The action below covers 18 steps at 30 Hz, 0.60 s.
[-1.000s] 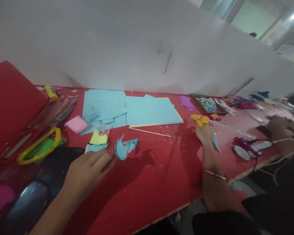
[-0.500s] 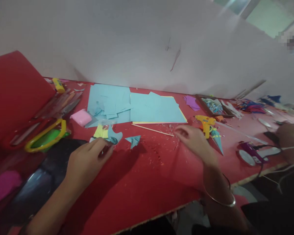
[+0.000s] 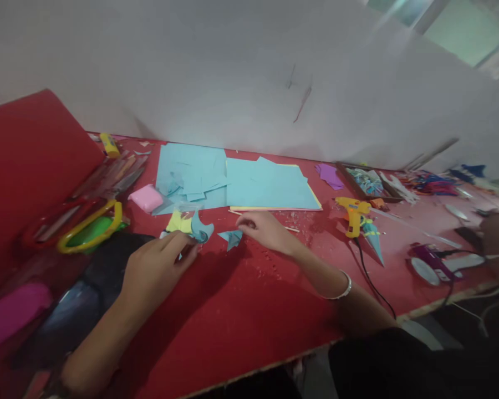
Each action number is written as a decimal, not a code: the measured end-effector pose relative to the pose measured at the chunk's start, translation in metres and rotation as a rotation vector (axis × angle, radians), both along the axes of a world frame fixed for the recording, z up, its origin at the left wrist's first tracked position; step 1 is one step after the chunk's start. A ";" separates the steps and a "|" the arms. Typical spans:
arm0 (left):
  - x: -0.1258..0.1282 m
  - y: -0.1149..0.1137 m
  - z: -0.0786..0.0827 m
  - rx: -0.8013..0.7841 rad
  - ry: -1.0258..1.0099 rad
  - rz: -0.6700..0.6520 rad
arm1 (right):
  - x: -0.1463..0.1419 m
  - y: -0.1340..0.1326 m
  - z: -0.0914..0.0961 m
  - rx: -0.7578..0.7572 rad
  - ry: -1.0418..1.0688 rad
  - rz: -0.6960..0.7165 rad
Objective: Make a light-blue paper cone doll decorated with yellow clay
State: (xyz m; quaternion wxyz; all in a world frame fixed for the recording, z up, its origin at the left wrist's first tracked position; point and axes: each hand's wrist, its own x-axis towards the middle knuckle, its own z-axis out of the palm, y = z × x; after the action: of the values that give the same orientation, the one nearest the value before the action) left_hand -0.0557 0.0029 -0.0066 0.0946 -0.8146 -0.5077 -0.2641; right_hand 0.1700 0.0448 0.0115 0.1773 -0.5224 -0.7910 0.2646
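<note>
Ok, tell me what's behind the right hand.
A thin wooden stick runs behind the right hand, both ends showing; its middle is covered. Whatever else lies on the red tabletop beneath can't be seen.

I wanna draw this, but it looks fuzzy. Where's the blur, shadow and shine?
Head view: soft blur generally, with the pink object at the left edge looking smeared; head view: dark shadow on the red table beside the left hand; head view: pale shine on the black object.
</note>
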 end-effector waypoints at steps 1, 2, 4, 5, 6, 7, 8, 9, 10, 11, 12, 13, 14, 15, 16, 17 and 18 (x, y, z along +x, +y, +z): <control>0.000 0.000 0.000 0.005 0.001 0.002 | 0.000 0.000 0.000 -0.016 -0.003 0.009; 0.000 0.001 0.000 0.008 0.001 0.004 | 0.000 0.000 0.000 -0.033 -0.002 0.010; 0.000 0.001 -0.001 0.015 0.002 0.003 | 0.000 0.000 0.000 -0.061 0.003 0.003; -0.001 0.001 -0.002 0.018 0.000 0.002 | 0.000 -0.001 -0.001 -0.072 0.011 -0.001; -0.001 0.001 -0.003 0.020 -0.002 0.002 | 0.001 -0.001 -0.001 -0.075 0.023 -0.007; -0.001 0.001 -0.004 0.020 -0.005 0.002 | 0.001 -0.001 -0.002 -0.071 0.037 -0.014; -0.001 0.001 -0.005 0.017 -0.008 0.002 | 0.001 -0.001 -0.003 -0.060 0.054 -0.025; -0.001 0.001 -0.006 0.009 -0.011 0.004 | 0.002 -0.002 -0.004 -0.043 0.070 -0.037; -0.001 0.001 -0.007 0.000 -0.014 0.007 | 0.002 -0.002 -0.004 -0.023 0.088 -0.050; 0.000 0.001 -0.007 -0.008 -0.018 0.010 | 0.003 -0.003 -0.005 -0.004 0.106 -0.064; 0.000 0.001 -0.007 -0.016 -0.024 0.013 | 0.005 -0.004 -0.005 0.007 0.127 -0.075; 0.000 0.000 -0.007 -0.032 -0.028 0.016 | 0.007 -0.005 -0.006 0.011 0.157 -0.086; 0.001 0.000 -0.006 -0.057 -0.028 0.021 | 0.009 -0.006 -0.007 0.011 0.191 -0.095; 0.001 0.000 -0.005 -0.090 -0.021 0.024 | 0.011 -0.008 -0.009 0.011 0.225 -0.100; 0.001 -0.001 -0.004 -0.127 -0.012 0.025 | 0.014 -0.010 -0.011 0.018 0.254 -0.100; 0.002 -0.001 -0.003 -0.167 0.000 0.022 | 0.016 -0.012 -0.013 0.036 0.276 -0.098; 0.003 -0.001 -0.003 -0.205 0.011 0.016 | 0.018 -0.014 -0.015 0.066 0.292 -0.096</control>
State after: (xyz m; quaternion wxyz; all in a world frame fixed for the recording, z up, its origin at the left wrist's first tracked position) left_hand -0.0529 0.0016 -0.0092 0.0153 -0.8171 -0.5383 -0.2056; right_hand 0.1882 0.0310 -0.0034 0.3201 -0.5092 -0.7393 0.3029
